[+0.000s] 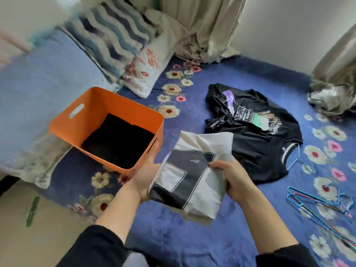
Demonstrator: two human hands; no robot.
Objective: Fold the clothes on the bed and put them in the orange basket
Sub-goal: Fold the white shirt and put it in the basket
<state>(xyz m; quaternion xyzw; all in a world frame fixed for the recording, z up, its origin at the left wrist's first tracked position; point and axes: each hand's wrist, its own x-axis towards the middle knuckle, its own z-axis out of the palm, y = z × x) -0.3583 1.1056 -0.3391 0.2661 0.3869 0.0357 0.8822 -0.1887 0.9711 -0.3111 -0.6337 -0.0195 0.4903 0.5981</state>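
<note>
A bed spread with a blue floral blanket fills the view, with pillows and pale curtains at its far side. Both hands hold a folded white T-shirt with a dark graphic above the blanket. The left hand cups the bundle's left edge, its fingers largely hidden by the cloth. The right hand clasps the right edge, thumb on top and fingers curled underneath. Just beyond and left of the left hand stands the orange basket, its near corner almost touching the fingertips, with a folded black garment on its floor. Beyond the right hand a printed black T-shirt lies unfolded. To the right of that hand lie loose wire hangers.
</note>
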